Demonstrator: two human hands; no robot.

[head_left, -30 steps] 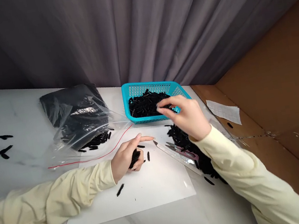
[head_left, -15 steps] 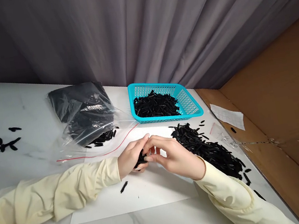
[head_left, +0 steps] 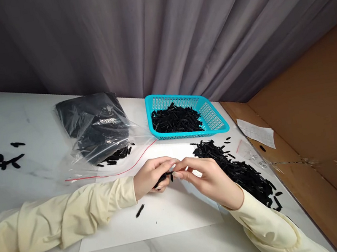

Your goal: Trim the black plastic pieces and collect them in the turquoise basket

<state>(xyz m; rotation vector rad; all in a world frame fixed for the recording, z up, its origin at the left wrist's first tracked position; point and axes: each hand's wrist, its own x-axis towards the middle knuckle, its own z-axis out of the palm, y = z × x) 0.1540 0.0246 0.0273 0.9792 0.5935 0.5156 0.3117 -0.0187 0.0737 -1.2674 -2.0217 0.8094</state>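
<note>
Several small black elongated pieces [head_left: 160, 181] are gathered in my left hand [head_left: 150, 174], its fingers curled round them. The fingertips of my right hand [head_left: 209, 179] meet those of my left, with thumb and forefinger closed at one black piece [head_left: 172, 177] that juts from the bunch. Part of the bunch is hidden by my left fingers. Below the hands a white sheet [head_left: 124, 231] lies on the table, with a loose black piece [head_left: 140, 210] on it. Beside my right wrist spreads a large heap of the same black pieces [head_left: 243, 174].
A turquoise basket [head_left: 185, 135] part-filled with black pieces stands at the back. Left of it lies a clear zip bag [head_left: 91, 121] with dark contents. More black pieces [head_left: 4, 161] are scattered far left. Paper [head_left: 256, 132] and cardboard [head_left: 325, 126] border the right side.
My right hand has drawn slightly right and down, away from the left palm. A black piece now shows at its fingertips. My left hand has barely moved.
</note>
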